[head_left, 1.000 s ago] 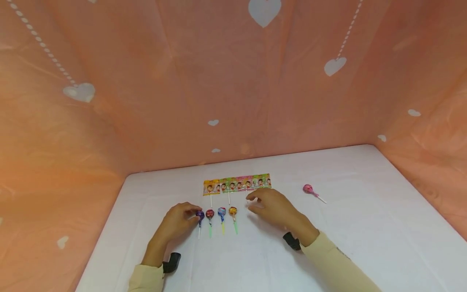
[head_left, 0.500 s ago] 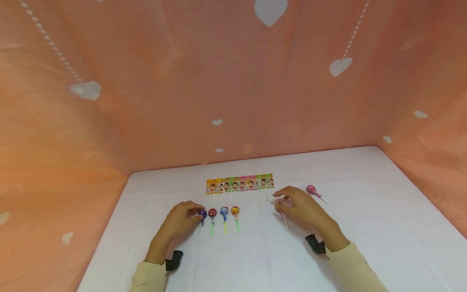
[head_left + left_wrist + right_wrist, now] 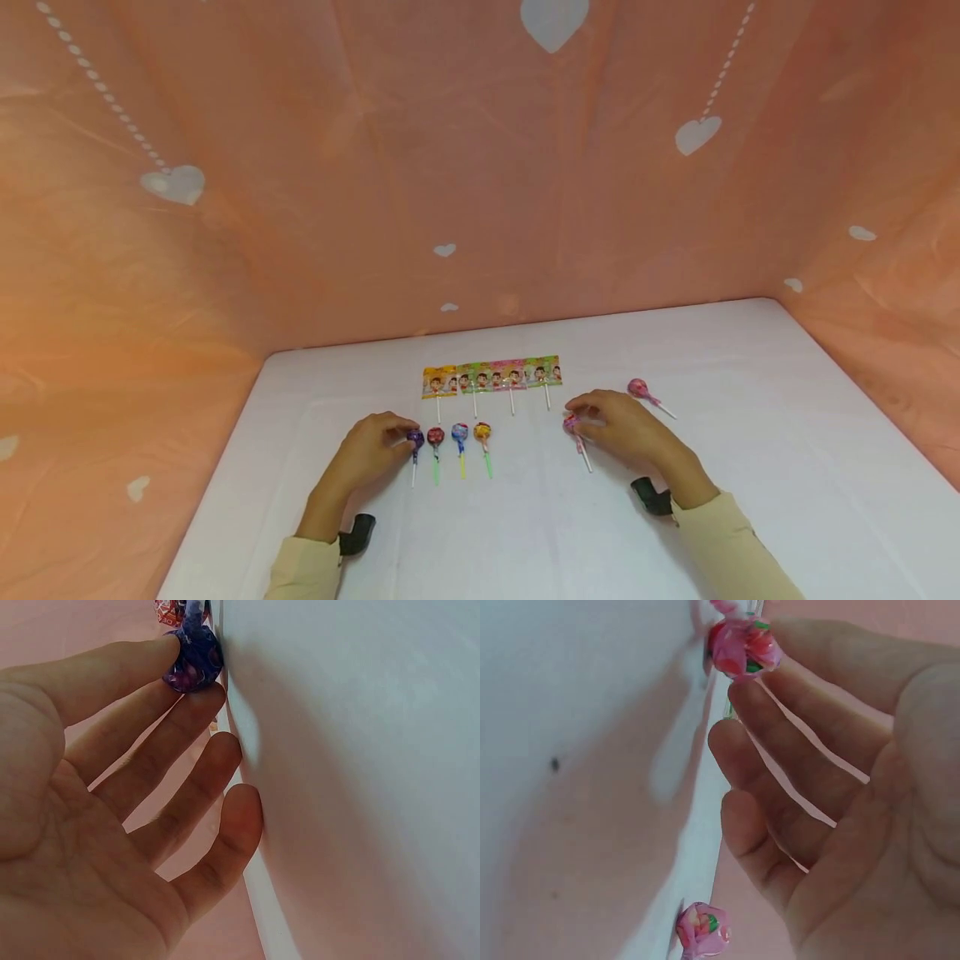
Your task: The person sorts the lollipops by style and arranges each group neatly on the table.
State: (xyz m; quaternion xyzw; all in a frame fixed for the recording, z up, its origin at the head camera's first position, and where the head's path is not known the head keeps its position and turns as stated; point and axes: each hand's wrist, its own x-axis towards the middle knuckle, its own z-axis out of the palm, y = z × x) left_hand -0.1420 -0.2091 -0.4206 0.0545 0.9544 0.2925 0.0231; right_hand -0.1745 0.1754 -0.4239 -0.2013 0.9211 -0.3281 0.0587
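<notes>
In the head view my left hand (image 3: 372, 450) rests at the left end of a short row of ball lollipops, thumb and fingertips pinching the head of the purple lollipop (image 3: 199, 660). Beside that one lie a red lollipop (image 3: 436, 437), a blue lollipop (image 3: 460, 432) and a yellow lollipop (image 3: 482, 432), sticks toward me. My right hand (image 3: 626, 427) pinches the wrapped head of a pink lollipop (image 3: 746, 646) between thumb and fingertips; its white stick points toward me. The other fingers of both hands are loosely bent.
Behind the row lie flat-packed lollipops side by side, among them a yellow packet (image 3: 439, 381) and a green packet (image 3: 543, 371). A second pink lollipop (image 3: 638, 388) lies on the white table (image 3: 480, 542), beyond my right hand. A heart-patterned orange cloth (image 3: 480, 183) surrounds the table.
My right hand has moved right, from near the packets' sticks to the nearer pink lollipop, and now pinches its head. My left hand stays at the purple lollipop.
</notes>
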